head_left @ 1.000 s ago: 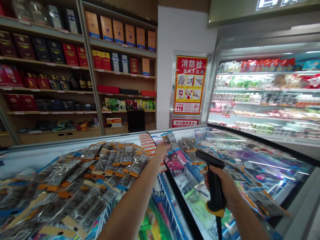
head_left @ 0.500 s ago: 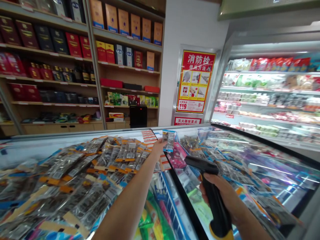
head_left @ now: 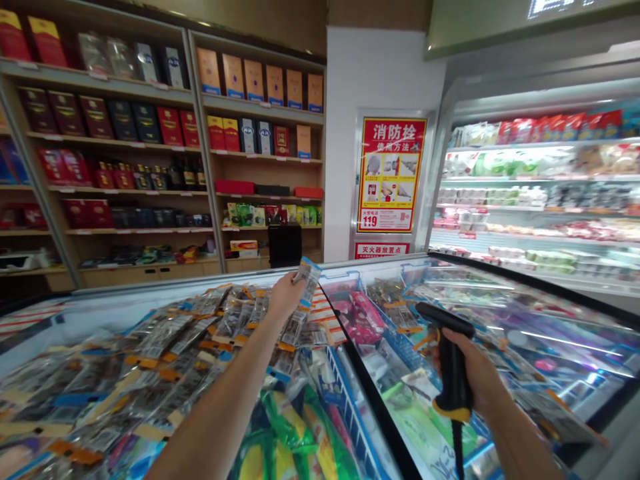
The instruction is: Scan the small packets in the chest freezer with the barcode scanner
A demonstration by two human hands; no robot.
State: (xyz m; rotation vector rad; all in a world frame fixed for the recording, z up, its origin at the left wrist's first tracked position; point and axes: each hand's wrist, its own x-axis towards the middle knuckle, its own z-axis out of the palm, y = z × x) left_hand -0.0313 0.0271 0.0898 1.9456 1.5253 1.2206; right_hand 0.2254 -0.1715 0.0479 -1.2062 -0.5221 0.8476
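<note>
My left hand (head_left: pixel 287 293) pinches a small plastic packet (head_left: pixel 309 275) with blue ends, tilted, above the right side of a heap of similar packets (head_left: pixel 175 340) in the chest freezer. My right hand (head_left: pixel 467 363) is wrapped round the grip of a black barcode scanner (head_left: pixel 454 373) with yellow trim, its head pointing left. A cable runs down from its base. The scanner is over the freezer's right part, apart from the packet. Beneath my left forearm lie green and yellow bags (head_left: pixel 287 427).
A black-edged divider (head_left: pixel 370 400) parts the freezer, with blue wire baskets (head_left: pixel 345 393) beside it. Glass (head_left: pixel 550 327) covers the right section. Behind stand shelves of boxes (head_left: pixel 265 140), a red fire-hydrant sign (head_left: pixel 393 175) and a lit refrigerated display (head_left: pixel 540 193).
My left hand has moved left with the packet, which is now more tilted. My right hand has shifted right with the scanner. The camera view has tilted up a little.
</note>
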